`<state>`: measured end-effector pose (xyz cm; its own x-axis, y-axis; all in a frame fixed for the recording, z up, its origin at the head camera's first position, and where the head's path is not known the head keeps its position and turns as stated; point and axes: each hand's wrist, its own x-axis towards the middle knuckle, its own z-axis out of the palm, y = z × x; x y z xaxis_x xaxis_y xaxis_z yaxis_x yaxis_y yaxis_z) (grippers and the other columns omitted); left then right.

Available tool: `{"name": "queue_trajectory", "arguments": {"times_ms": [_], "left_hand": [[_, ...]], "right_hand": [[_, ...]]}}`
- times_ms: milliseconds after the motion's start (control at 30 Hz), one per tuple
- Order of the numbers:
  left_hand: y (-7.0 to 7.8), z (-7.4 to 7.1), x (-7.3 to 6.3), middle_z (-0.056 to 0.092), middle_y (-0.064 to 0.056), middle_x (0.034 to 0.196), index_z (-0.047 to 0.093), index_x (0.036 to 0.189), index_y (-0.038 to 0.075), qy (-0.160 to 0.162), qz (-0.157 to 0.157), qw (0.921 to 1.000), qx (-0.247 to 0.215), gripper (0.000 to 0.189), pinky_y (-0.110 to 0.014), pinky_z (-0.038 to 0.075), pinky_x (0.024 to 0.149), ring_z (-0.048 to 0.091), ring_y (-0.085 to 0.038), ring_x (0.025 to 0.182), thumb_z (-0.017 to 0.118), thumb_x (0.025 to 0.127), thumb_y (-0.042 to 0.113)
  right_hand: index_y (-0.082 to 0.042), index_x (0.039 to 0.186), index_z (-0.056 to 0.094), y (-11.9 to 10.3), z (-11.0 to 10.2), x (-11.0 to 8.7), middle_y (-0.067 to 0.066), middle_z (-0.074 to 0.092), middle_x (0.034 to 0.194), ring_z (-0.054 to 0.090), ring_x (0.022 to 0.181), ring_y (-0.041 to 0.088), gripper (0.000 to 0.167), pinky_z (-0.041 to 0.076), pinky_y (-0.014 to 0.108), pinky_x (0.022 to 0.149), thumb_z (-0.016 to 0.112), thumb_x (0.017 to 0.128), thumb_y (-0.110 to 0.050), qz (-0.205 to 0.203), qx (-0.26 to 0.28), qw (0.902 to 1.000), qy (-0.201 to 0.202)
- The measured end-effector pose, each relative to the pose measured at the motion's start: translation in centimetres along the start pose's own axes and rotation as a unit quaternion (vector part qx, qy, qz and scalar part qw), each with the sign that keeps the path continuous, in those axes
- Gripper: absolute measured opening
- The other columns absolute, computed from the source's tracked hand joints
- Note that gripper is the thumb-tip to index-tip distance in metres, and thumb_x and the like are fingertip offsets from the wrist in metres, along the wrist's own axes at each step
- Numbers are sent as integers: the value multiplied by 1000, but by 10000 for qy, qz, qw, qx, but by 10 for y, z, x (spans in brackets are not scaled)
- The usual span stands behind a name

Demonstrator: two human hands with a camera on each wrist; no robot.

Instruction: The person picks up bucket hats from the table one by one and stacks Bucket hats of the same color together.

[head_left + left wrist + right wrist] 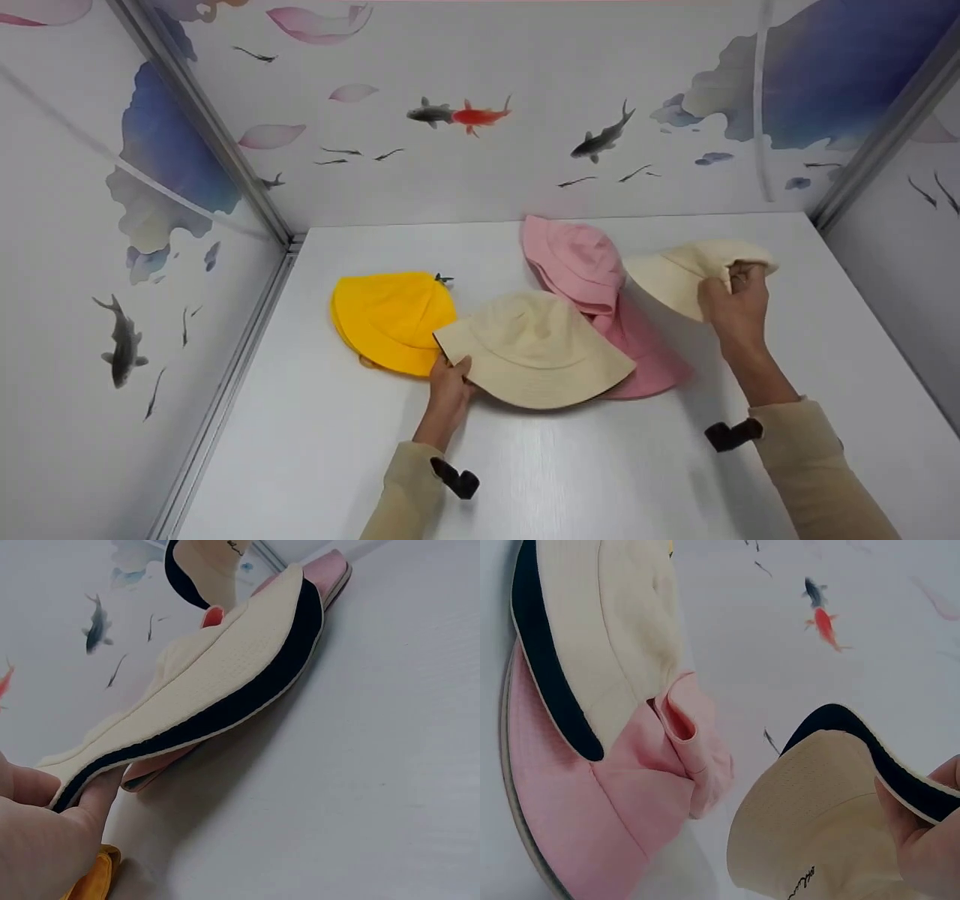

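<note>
My left hand (450,382) pinches the left end of the brim of a cream bucket hat (536,337), thumb on top and fingers beneath. Dark lining shows along that brim's underside (255,694) in the left wrist view. On the right, my right hand (739,296) grips a second cream bucket hat (675,274) by its brim, held up over the table. The right wrist view shows dark lining and small dark lettering on this hat (810,817). Pink bucket-hat cloth (577,259) lies behind the left-hand hat, and a deeper pink brim (649,356) sticks out from under it.
A yellow bucket hat (390,319) lies to the left, partly behind the cream hat and my left hand. The white table (540,472) has printed panels (525,60) at its back and sides. Metal frame posts (202,120) stand at the corners.
</note>
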<state>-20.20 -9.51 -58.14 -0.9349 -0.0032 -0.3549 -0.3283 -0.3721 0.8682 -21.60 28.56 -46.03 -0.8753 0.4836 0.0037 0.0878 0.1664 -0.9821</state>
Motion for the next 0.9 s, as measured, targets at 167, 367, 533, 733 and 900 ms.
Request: {"name": "queue_trajectory", "arguments": {"times_ms": [167, 367, 533, 733, 900], "left_hand": [[-1, -2, 1, 49, -20, 140, 31, 149, 2, 17, 31, 10000, 38, 44, -35, 55, 93, 58, -23, 115, 41, 106, 9], [-2, 0, 1, 51, -18, 138, 32, 150, 3, 129, -27, 9999, -48, 47, -36, 55, 94, 58, -23, 114, 45, 105, 9], [-3, 1, 2, 54, -15, 137, 32, 151, 6, 147, -111, 9993, -335, 48, -36, 53, 96, 58, -20, 115, 43, 107, 19], [-2, 2, 4, 43, -16, 150, 30, 154, 9, -38, -138, 9971, -743, 51, -53, 39, 114, 46, -26, 132, 32, 110, 34], [-2, 1, 4, 35, -18, 158, 26, 157, 12, -261, -104, 9963, -811, 55, -58, 30, 120, 38, -29, 142, 25, 110, 42]], "right_hand": [[-20, 108, 43, -11, 2, -10, -7, 52, 118, 51, 105, 7, 16, 46, 17, 78, 48, 94, -14, -80, 20, 9999, -65], [-20, 108, 44, -25, 4, -19, -6, 53, 116, 54, 103, 6, 18, 50, 15, 72, 51, 93, -13, -81, 198, 9990, -381], [-20, 105, 44, -36, 5, -26, -7, 61, 103, 62, 86, 3, 18, 54, 17, 67, 53, 92, -11, -106, 438, 9955, -838], [-16, 109, 44, -46, 11, -35, -6, 68, 90, 68, 76, 6, 22, 58, 21, 66, 54, 94, -3, -125, 1295, 9786, -1591], [-16, 117, 44, -53, 18, -43, -3, 64, 101, 69, 84, 8, 28, 59, 23, 71, 54, 96, -2, -53, 1603, 9654, -2054]]}}
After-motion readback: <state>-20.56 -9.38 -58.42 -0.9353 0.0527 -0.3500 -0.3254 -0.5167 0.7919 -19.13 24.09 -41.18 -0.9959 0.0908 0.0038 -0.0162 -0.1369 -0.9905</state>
